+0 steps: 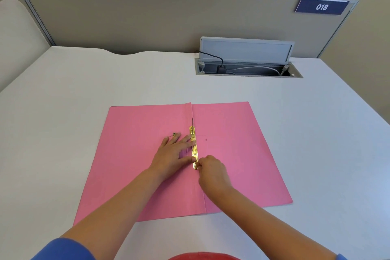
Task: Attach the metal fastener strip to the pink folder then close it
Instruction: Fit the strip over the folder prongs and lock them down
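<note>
The pink folder (236, 154) lies spread open and flat on the white desk. Along its centre fold runs the gold metal fastener strip (193, 143), with a thin prong standing up at its far end. My left hand (175, 152) rests flat on the left leaf, fingers spread, their tips pressing against the strip's left side. My right hand (212, 172) pinches the near end of the strip with curled fingers. A small punched hole (206, 139) shows in the right leaf just beside the strip.
An open cable box (249, 69) with a raised lid and cords sits in the desk at the back right. A grey partition (147, 17) with a "018" label closes the far side. Something red (202, 257) shows at the bottom edge.
</note>
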Tool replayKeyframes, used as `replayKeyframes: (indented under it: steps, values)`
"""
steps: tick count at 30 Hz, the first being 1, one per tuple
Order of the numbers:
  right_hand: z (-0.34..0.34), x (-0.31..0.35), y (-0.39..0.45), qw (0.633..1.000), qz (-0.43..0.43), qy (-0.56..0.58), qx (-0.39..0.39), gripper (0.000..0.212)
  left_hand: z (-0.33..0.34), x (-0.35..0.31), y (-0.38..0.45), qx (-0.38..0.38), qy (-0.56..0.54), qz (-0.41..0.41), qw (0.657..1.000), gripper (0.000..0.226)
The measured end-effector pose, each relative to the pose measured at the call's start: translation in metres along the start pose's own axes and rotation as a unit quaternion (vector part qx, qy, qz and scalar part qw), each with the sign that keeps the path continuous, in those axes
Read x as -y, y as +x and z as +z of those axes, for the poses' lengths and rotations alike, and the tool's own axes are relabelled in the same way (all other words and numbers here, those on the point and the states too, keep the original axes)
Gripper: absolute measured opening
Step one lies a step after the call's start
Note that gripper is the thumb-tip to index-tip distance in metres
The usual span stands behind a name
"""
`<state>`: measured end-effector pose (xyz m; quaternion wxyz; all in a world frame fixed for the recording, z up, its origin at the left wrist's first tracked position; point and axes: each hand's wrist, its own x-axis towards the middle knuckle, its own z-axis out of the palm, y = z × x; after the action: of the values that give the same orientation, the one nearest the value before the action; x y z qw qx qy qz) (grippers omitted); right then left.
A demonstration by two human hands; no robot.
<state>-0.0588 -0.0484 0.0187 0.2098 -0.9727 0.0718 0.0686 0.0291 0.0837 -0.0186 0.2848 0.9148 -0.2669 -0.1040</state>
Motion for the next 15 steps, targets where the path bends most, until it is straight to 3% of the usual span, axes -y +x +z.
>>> replayKeyframes:
  steps: [12, 15]
  values:
    - [0.002, 0.015, -0.018, 0.996, -0.031, -0.081, 0.021, 0.045, -0.003, -0.004, 0.002, 0.009, -0.011, -0.014, 1.000, 0.060]
    - [0.001, 0.012, -0.029, 0.993, -0.053, -0.105, -0.024, 0.032, -0.002, -0.003, 0.002, 0.010, -0.010, -0.018, 1.000, 0.060]
